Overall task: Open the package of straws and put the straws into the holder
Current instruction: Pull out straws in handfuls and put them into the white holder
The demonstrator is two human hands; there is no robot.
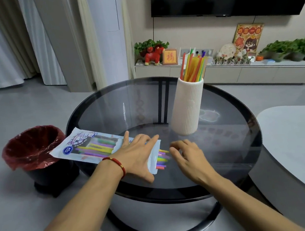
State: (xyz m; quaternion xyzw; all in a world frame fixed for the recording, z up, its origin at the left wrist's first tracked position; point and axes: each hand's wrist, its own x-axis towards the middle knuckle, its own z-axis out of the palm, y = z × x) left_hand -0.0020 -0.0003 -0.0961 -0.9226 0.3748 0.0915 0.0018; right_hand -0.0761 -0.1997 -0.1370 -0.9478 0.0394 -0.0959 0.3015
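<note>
At the lower centre of the frame, the left hand (pixel 135 154) lies flat, fingers spread, pressing the white printed plastic straw package (pixel 88 148) onto the round dark glass worktop (pixel 233 145). Coloured straw ends (pixel 162 158) poke from its open right end. The right hand (pixel 187 156) hovers beside them, fingers curled and parted, gripping nothing. The ribbed white cylindrical holder (pixel 188 108), above centre, carries more straws.

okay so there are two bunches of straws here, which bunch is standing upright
The straws in the white ribbed holder stand upright: red, orange, yellow and green ones. The other bunch lies flat, poking from the package on the glass table.
</note>
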